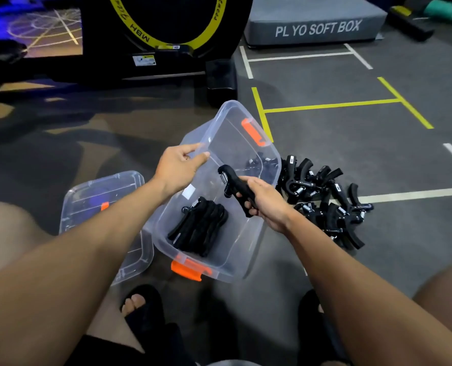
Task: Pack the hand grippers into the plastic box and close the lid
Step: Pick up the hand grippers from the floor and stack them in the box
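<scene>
On a gym floor, the left hand (178, 167) pinches the tilted plastic box's (246, 249) rim while the right hand (265, 200) grips a hand gripper (234, 184) over its open mouth; loose grippers (325, 199) lie just right, lid (98, 204) left.

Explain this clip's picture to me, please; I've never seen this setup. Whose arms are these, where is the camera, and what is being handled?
No machine here: a person wears a camera on the head, looking down at their own arms. The left hand grips the rim of a clear plastic box, tipped up off the gym floor. The right hand holds one black hand gripper over the box. A few packed grippers lie inside; a pile of loose grippers waits on the floor beside it. The lid lies to the left.
</scene>
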